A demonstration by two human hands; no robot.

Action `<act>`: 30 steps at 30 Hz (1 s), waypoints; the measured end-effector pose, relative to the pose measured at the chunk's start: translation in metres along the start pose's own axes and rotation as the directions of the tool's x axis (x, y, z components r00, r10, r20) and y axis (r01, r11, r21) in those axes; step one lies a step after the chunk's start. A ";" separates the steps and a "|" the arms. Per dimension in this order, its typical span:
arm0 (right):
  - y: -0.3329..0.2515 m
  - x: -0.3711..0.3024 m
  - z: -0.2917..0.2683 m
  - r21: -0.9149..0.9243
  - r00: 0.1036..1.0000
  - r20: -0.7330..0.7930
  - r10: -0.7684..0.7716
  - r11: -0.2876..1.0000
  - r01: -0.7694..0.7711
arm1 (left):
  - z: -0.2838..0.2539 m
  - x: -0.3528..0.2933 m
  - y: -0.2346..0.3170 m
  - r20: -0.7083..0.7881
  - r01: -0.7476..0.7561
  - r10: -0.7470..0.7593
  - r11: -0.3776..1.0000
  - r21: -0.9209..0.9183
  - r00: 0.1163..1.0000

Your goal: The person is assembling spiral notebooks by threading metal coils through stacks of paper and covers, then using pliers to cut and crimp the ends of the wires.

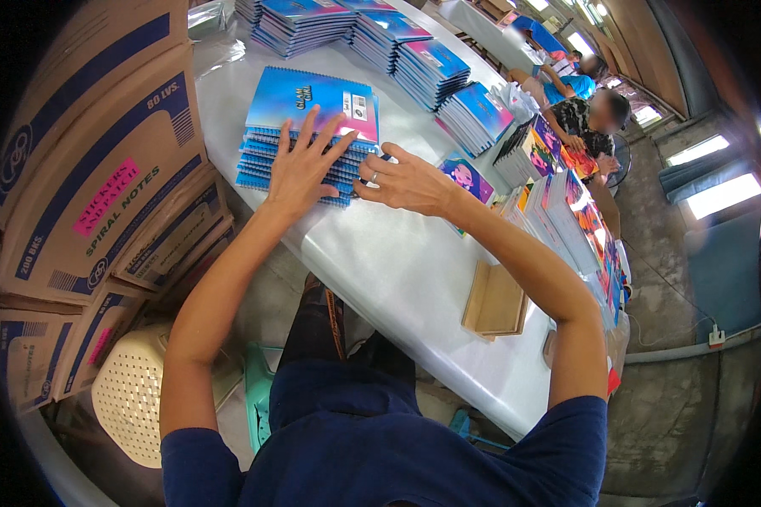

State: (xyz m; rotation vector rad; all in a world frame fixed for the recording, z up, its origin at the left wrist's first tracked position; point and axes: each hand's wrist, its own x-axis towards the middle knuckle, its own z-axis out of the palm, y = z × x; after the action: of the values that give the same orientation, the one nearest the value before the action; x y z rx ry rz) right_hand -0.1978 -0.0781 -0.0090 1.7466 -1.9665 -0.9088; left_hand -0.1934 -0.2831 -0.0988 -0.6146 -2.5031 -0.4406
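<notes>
A stack of blue-and-pink spiral notebooks [271, 93] lies near the table edge in front of me, its layers slightly fanned with wire coils showing on the near side. My left hand [306, 165] rests on the top notebook, fingers spread and palm down, thumb toward the coils. At the stack's right side, my right hand [404, 182] has its fingers bent around the notebooks' edge; a ring shows on one finger. Part of that grip is hidden behind the hand.
More blue notebook piles [431, 72] line the table's far side. At right stand stacks of colourful notebooks [566, 220] and a wooden block [495, 300]. Cartons [101, 177] rise at left, by a cream plastic chair [131, 393] and a green stool [260, 393]. Other people [596, 127] sit beyond.
</notes>
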 end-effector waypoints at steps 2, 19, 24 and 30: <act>0.001 0.001 0.003 -0.011 1.000 0.004 -0.013 1.000 0.013 | -0.001 0.000 0.001 -0.014 -0.002 0.002 1.000 -0.011 1.000; -0.038 0.021 -0.004 0.066 0.871 0.362 0.333 0.922 -0.381 | -0.003 -0.002 -0.002 -0.029 -0.012 0.011 1.000 -0.014 1.000; -0.034 0.017 -0.003 0.224 0.881 0.276 0.384 0.866 -0.447 | 0.000 -0.004 0.000 -0.004 0.007 -0.007 1.000 -0.003 1.000; -0.017 0.003 -0.003 0.137 0.984 -0.001 0.177 0.975 -0.175 | 0.003 -0.007 0.001 -0.008 0.014 -0.014 1.000 -0.013 1.000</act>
State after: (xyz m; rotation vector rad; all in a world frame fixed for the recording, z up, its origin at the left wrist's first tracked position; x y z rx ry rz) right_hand -0.1835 -0.0825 -0.0183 1.6105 -2.1802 -0.7166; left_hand -0.1890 -0.2826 -0.1050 -0.5991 -2.5003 -0.4639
